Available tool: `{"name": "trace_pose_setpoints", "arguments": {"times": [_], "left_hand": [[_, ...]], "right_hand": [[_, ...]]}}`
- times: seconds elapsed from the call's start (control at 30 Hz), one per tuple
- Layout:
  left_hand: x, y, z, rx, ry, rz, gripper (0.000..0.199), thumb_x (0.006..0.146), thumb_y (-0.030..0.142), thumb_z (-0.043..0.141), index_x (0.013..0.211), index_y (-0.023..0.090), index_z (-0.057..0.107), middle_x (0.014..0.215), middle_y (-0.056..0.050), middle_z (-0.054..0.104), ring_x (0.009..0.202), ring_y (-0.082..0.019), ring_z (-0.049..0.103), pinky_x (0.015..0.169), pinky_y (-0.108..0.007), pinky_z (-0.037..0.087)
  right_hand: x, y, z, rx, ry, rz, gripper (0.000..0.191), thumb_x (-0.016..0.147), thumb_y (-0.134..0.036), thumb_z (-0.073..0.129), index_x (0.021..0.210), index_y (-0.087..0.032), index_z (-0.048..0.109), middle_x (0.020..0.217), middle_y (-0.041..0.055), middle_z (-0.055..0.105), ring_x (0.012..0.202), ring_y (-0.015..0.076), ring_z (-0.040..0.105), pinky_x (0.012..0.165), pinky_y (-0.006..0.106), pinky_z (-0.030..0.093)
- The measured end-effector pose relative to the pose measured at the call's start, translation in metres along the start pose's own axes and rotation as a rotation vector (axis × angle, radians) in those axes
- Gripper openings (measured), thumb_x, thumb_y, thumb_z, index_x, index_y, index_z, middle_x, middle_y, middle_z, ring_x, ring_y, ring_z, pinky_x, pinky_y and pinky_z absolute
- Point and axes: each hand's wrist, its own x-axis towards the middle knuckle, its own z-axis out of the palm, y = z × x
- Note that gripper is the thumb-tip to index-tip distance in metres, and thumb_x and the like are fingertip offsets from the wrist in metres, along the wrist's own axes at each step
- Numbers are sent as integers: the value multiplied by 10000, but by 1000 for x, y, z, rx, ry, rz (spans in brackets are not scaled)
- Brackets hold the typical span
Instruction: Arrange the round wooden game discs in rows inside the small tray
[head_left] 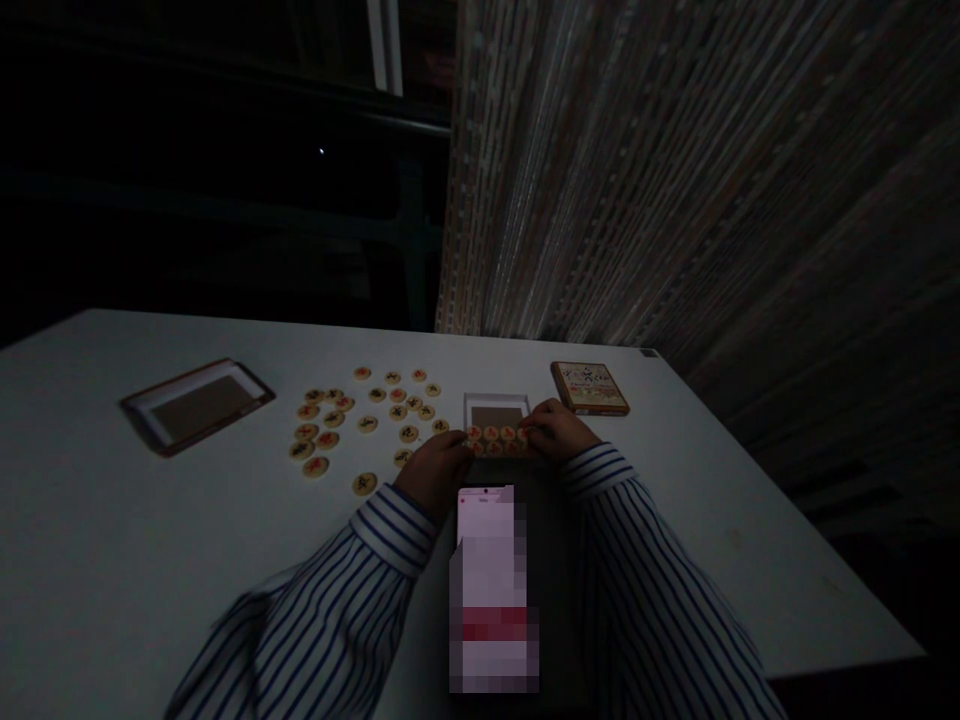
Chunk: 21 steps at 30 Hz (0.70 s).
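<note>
Sits on the white tabletop (720, 520), with bare surface between the small open box (496, 418) and the far edge. Wide open to the right of the small open box, out to the slanting side edge, apart from a flat printed box (590, 388) farther back on that side. More crowded to its left, with scattered discs (367, 424) just beyond the left hand (436, 475) and a shallow open tray (199, 402) well past them. Tight on the near side, with a lit phone (487, 575) between the striped sleeves (322, 620).

With the left hand, fingertips drawn close at the left end of the small open box; cannot tell whether clamped. With the right hand (561, 434), fingers bent and near together, touching the right end of the red-marked discs (491, 434); firmness of hold unclear.

At the near part of the small open box, round, pale and lined up in two short rows; too dark to tell whether seated inside or held above. Pale-rimmed, with a brown floor showing behind the rows.
</note>
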Motion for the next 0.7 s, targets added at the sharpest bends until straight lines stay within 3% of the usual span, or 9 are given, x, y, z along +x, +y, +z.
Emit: {"name": "trace_pose_setpoints", "arguments": {"times": [0.4,0.57,0.7], "left_hand": [[-1,-2,4,11,16,2,183,770,146,510,836,185,677,1020,-85,625,926,-186,593,803,-319,504],[1,2,-2,27,-15,-4,176,757,125,524,826,177,677,1014,-86,629,912,-181,601,794,-304,508],[0,3,-3,38,-1,-4,170,755,132,527,821,182,675,1014,-81,631,920,-181,598,807,-308,502]], "right_hand": [[-4,-4,-5,6,46,81,327,755,-176,492,1060,-154,607,942,85,593,840,160,554,772,272,415],[-7,-12,-10,-25,-24,178,383,788,-200,423,1148,-152,544,822,55,657,734,148,585,691,241,414],[-8,-14,-10,-49,-30,199,415,789,-211,412,1183,-139,522,836,66,670,724,148,595,671,233,416]]}}
